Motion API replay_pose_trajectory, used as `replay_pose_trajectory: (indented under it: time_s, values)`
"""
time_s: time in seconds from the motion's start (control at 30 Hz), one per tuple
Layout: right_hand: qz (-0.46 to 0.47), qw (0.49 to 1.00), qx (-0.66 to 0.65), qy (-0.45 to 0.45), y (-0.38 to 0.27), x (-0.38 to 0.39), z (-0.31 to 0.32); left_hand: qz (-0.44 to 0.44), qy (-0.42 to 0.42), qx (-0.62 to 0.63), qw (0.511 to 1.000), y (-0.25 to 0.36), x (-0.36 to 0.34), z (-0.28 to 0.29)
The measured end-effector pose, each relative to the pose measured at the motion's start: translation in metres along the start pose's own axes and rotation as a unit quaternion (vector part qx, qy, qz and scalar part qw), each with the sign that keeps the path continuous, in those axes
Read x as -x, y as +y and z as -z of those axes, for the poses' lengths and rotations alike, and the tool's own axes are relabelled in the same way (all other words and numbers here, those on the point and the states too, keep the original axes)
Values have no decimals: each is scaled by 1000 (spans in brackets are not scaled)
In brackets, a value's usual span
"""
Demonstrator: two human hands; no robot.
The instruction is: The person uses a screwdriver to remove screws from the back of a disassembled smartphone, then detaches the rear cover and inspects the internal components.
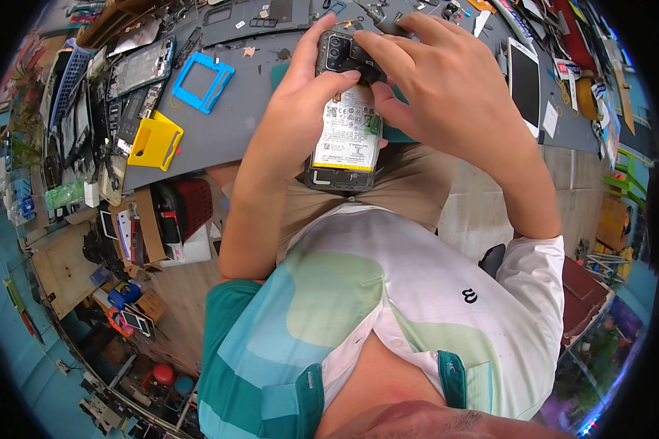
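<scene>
An opened smartphone (pixel 321 178) is held up over my lap at the table's front edge, its back cover off. Inside it lies a white battery (pixel 350 135) with a yellow strip along the lower end. A black camera module (pixel 336 53) shows at its upper end. My left hand (pixel 300 110) wraps around the phone's left side, thumb laid across the upper part. With fingers bent, my right hand (pixel 439 95) reaches over the upper right of the phone, fingertips at the black part beside the cameras. Whether those fingertips pinch a small piece cannot be made out.
On the grey table (pixel 220 135) lie a blue frame holder (pixel 203 82), a yellow plastic stand (pixel 155 142) and a teal mat (pixel 397 132). Phone parts crowd the left, beside a phone frame (pixel 140 67). A white phone (pixel 523 84) lies at the right.
</scene>
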State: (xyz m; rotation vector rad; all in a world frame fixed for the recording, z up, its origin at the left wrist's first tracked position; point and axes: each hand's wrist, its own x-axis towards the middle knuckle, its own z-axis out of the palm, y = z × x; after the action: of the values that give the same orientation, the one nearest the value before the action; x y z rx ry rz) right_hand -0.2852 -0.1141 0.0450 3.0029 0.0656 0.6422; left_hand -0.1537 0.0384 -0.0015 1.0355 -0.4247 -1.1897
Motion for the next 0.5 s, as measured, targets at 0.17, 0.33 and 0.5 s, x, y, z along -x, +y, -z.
replay_pose_trajectory:
  time_s: [0.17,0.33,0.5]
  values:
    - [27,995,-55,-80,7,-17,17,-108,-201,-210,951,-17,-32,59]
    - [21,993,-59,-100,4,-23,12,-222,23,-302,927,-14,-7,11]
    - [46,991,-64,-111,6,-28,12,-16,-26,1,1000,-2,-10,17]
